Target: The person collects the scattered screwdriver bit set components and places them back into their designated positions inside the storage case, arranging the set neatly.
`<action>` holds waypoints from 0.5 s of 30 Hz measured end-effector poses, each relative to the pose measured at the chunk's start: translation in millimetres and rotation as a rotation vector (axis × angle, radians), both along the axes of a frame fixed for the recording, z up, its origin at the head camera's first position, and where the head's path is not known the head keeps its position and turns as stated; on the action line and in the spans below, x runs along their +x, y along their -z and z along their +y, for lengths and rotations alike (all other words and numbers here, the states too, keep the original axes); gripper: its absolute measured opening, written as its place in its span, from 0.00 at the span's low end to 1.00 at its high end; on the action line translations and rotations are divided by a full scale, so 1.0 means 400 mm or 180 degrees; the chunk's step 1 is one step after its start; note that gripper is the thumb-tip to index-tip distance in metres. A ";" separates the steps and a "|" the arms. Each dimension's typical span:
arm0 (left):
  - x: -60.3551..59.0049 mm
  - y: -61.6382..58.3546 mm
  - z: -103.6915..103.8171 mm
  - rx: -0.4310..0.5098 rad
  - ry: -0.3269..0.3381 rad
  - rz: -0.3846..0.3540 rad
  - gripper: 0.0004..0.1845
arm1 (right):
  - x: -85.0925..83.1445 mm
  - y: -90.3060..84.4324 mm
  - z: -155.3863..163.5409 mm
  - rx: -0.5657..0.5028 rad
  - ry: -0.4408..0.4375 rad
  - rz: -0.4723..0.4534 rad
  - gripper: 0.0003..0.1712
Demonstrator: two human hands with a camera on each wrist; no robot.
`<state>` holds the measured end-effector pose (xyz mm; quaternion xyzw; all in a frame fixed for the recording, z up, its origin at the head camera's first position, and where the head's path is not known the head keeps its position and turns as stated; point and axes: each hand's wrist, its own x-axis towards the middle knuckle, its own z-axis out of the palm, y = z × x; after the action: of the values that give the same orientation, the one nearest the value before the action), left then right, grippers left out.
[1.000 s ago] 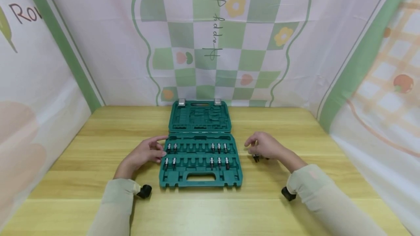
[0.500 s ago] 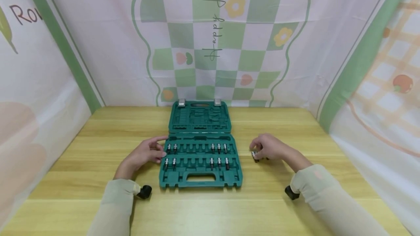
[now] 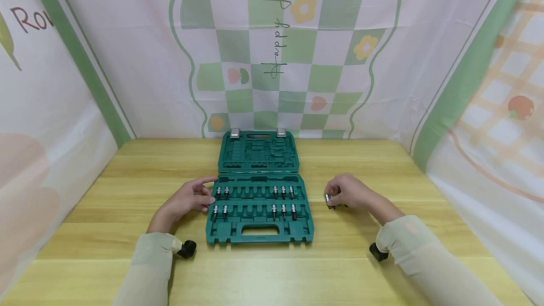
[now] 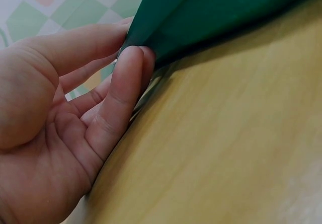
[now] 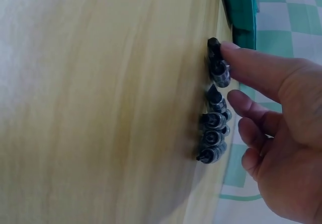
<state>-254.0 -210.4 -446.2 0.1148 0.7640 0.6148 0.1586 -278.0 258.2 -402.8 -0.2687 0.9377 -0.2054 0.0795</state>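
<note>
An open green plastic case (image 3: 259, 238) lies on the table, its lower half holding several silver-and-black bit sockets (image 3: 284, 211) in two rows. My left hand (image 3: 187, 197) rests against the case's left side, index finger stretched toward the hinge and thumb tip at the edge. In the left wrist view its fingertips touch the green wall (image 4: 181, 27). Right of the case, my right hand (image 3: 348, 190) pinches a bit socket (image 5: 219, 73) between thumb and index finger, low over the wood; the index finger is hidden in the right wrist view. More loose bit sockets (image 5: 213, 137) lie beside its curled fingers.
The case's lid (image 3: 259, 152) lies back toward the patterned cloth (image 3: 293, 60) behind the table. Two silver latches (image 3: 235, 133) sit at its far edge. Bare wood (image 3: 255, 277) stretches in front of the case.
The right hand has shifted slightly right and down onto the loose sockets, and its thumb and index finger have closed on one. The left hand and the case have stayed put.
</note>
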 end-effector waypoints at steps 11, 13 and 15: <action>-0.002 0.003 -0.003 0.0010 0.0025 0.0014 0.34 | -0.004 0.014 -0.023 -0.0048 0.0176 0.0326 0.09; -0.002 0.003 -0.003 0.0014 0.0023 0.0015 0.34 | -0.003 0.016 -0.030 -0.0086 0.0219 0.0359 0.09; -0.001 0.002 -0.003 0.0017 0.0022 0.0015 0.34 | -0.001 0.018 -0.036 -0.0134 0.0225 0.0410 0.10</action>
<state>-254.4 -211.5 -447.1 0.1193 0.7623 0.6160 0.1586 -278.5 243.8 -409.9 -0.2497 0.9452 -0.2101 0.0061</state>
